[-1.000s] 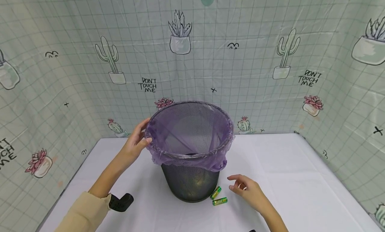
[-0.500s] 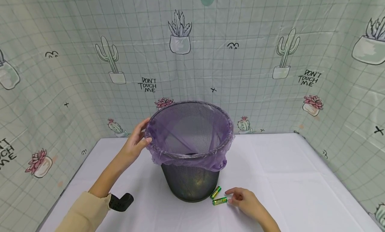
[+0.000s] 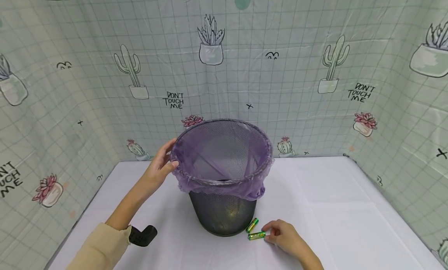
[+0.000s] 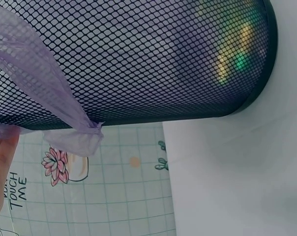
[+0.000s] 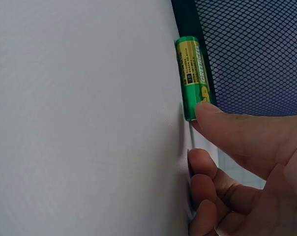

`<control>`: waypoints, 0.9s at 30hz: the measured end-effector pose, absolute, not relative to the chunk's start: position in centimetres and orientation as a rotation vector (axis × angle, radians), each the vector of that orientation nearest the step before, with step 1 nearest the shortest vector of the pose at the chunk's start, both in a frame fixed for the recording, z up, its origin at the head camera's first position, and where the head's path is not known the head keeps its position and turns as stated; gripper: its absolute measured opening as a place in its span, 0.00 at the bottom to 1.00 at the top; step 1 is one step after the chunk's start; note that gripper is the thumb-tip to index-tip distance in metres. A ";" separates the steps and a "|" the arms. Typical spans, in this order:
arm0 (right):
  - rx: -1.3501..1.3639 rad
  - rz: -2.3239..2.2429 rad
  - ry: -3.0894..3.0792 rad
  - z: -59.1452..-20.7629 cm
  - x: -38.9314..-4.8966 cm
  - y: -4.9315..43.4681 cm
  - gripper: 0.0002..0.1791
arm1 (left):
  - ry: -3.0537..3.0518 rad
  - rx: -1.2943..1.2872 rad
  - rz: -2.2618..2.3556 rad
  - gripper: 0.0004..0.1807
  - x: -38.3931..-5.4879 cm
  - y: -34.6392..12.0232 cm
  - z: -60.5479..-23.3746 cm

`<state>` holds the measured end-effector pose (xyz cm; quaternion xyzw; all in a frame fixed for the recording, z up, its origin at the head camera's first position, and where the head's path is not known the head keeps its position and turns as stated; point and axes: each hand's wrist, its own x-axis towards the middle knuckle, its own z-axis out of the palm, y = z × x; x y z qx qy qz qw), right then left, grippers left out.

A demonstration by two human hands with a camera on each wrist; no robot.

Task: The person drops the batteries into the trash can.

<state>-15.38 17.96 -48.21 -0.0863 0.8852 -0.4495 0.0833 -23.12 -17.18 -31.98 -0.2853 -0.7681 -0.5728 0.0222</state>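
My left hand [image 3: 160,167] grips the left rim of a black mesh wastebasket [image 3: 224,213], thumb over the edge and fingers outside. A thin purple bin liner [image 3: 253,186] lines it and folds down over the rim. Beside its base on the right lie two green-and-gold batteries. My right hand [image 3: 284,236] is at the right end of the nearer battery [image 3: 256,236]. In the right wrist view the thumb [image 5: 222,118] overlaps one end of a battery [image 5: 193,73], while the curled fingers [image 5: 202,162] stand apart from it. The farther battery [image 3: 252,225] leans toward the basket's foot.
A white cloth covers the table [image 3: 325,208]. Behind and at both sides hangs a grid-patterned curtain [image 3: 297,118] printed with cacti. A black angled device [image 3: 143,236] sits at the left cuff. Coloured shapes [image 4: 239,61] show through the basket's mesh near its bottom.
My right hand has moved down and slightly left to the nearer battery, its thumb and forefinger drawing closer together. The left hand keeps its hold on the rim. The head view has shifted slightly.
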 end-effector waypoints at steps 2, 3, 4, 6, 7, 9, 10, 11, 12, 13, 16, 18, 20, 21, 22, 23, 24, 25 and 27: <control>-0.267 -1.314 2.657 -48.3 -15.5 17.9 0.11 | -2.378 -0.888 -1.777 0.35 -23.0 -17.1 -31.9; -0.273 -1.299 2.666 -48.3 -15.5 17.9 0.11 | -2.377 -0.890 -1.779 0.35 -23.0 -17.1 -31.9; -0.280 -1.284 2.675 -48.4 -15.5 17.8 0.10 | -2.379 -0.889 -1.778 0.35 -23.0 -17.2 -31.9; -0.289 -1.264 2.692 -48.4 -15.6 17.8 0.09 | -2.388 -0.887 -1.773 0.35 -23.0 -17.2 -31.9; -0.298 -1.253 2.702 -48.4 -15.6 17.8 0.08 | -2.392 -0.886 -1.769 0.35 -23.1 -17.2 -31.9; -0.322 -1.245 2.716 -48.4 -15.6 17.8 0.07 | -2.406 -0.879 -1.757 0.35 -23.2 -17.3 -32.0; -0.331 -1.240 2.720 -48.4 -15.5 17.8 0.07 | -2.414 -0.876 -1.750 0.35 -23.3 -17.3 -32.0; -0.340 -1.237 2.721 -48.3 -15.5 17.8 0.07 | -2.420 -0.873 -1.745 0.35 -23.3 -17.4 -32.0; -0.353 -1.232 2.719 -48.3 -15.5 17.8 0.07 | -2.425 -0.868 -1.741 0.35 -23.3 -17.4 -32.1; -0.369 -1.229 2.713 -48.2 -15.4 17.9 0.07 | -2.427 -0.863 -1.741 0.35 -23.4 -17.5 -32.1; -0.411 -1.221 2.696 -47.9 -15.2 18.0 0.08 | -2.427 -0.861 -1.752 0.35 -23.3 -17.5 -32.1; -0.439 -1.238 2.678 -47.6 -15.1 18.2 0.09 | -2.421 -0.868 -1.758 0.35 -23.3 -17.4 -32.2; -0.471 -1.262 2.670 -47.2 -15.0 18.4 0.10 | -2.417 -0.880 -1.759 0.35 -23.2 -17.3 -32.1; -0.493 -1.285 2.664 -46.9 -14.9 18.5 0.10 | -2.416 -0.882 -1.757 0.35 -23.2 -17.3 -32.1; -0.516 -1.308 2.661 -46.6 -14.9 18.6 0.10 | -2.414 -0.883 -1.754 0.35 -23.1 -17.3 -32.1; -0.540 -1.337 2.655 -46.2 -14.8 18.7 0.10 | -2.413 -0.883 -1.750 0.35 -23.1 -17.3 -32.1; -0.567 -1.364 2.654 -45.7 -14.8 18.8 0.10 | -2.413 -0.883 -1.747 0.35 -23.1 -17.3 -32.1; -0.587 -1.387 2.655 -45.2 -14.7 18.9 0.09 | -2.411 -0.883 -1.746 0.35 -23.1 -17.3 -32.0; -0.639 -1.428 2.684 -44.1 -14.5 19.1 0.08 | -2.408 -0.883 -1.744 0.35 -23.1 -17.3 -32.0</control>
